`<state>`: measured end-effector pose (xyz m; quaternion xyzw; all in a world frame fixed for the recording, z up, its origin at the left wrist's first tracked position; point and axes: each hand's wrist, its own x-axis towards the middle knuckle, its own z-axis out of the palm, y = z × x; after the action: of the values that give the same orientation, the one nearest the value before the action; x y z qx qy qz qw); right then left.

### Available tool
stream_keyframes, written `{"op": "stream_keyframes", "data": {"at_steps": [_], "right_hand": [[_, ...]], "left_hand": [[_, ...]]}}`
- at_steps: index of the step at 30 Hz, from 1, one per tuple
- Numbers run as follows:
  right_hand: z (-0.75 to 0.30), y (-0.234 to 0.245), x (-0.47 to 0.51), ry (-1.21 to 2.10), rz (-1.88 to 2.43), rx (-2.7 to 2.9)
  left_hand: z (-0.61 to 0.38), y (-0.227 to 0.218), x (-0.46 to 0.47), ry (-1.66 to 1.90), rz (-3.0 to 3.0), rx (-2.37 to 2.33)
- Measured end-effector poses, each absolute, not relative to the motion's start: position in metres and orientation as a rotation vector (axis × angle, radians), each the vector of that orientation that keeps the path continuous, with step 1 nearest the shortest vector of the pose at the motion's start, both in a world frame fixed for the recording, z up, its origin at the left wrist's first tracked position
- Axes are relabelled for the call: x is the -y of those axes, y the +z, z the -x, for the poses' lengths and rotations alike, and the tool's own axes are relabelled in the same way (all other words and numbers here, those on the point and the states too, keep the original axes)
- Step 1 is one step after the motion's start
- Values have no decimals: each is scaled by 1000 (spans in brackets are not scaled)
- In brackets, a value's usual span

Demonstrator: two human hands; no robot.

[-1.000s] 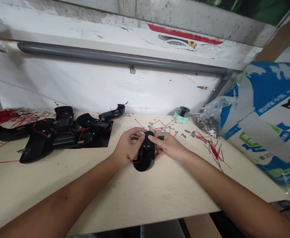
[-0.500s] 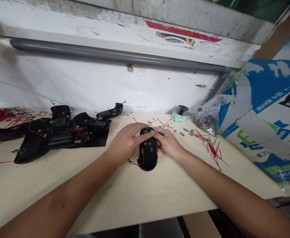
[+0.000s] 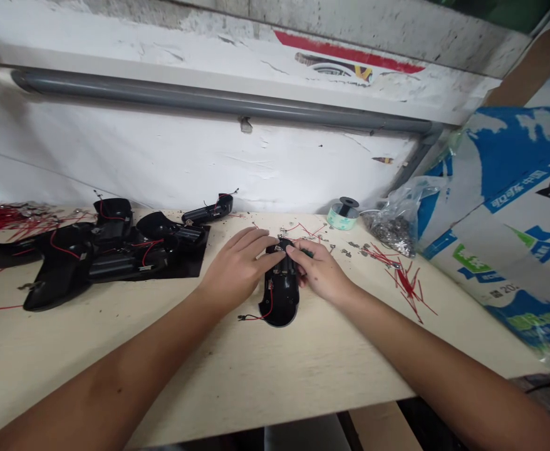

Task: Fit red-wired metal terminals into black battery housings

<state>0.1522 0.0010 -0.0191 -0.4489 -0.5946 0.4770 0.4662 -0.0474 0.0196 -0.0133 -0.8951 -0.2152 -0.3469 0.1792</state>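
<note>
Gripping a black shell (image 3: 282, 304), just below centre toward six o'clock, between thumb and curled fingers of the right hand (image 3: 319, 269) at its two o'clock. Arching over its upper end from ten o'clock with the left hand (image 3: 232, 266), thumb and fingertips close together; impossible to say whether pinching the metal contact (image 3: 279, 248). Showing a dark green bit (image 3: 308, 253) by the right fingers, too small to identify. Hiding the shell's underside.
</note>
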Motion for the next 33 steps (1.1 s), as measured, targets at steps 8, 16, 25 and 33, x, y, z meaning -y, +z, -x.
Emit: {"op": "stream_keyframes", "data": {"at_steps": [8,16,25,33], "right_hand": [[-151,-17,0,1122,1139,1438],[-151,-19,-1,1031,1186,1391],[-152,-23,-3,980,1159,1346],[-155,-20,-3,882,1159,1410]], "left_hand": [[50,-13,-18,-950,2540,681],[42,-22,-18,-1215,2677,727],[36,-24,-14,-1510,2697,880],[37,-21,-13,-1461,2899,1025]]}}
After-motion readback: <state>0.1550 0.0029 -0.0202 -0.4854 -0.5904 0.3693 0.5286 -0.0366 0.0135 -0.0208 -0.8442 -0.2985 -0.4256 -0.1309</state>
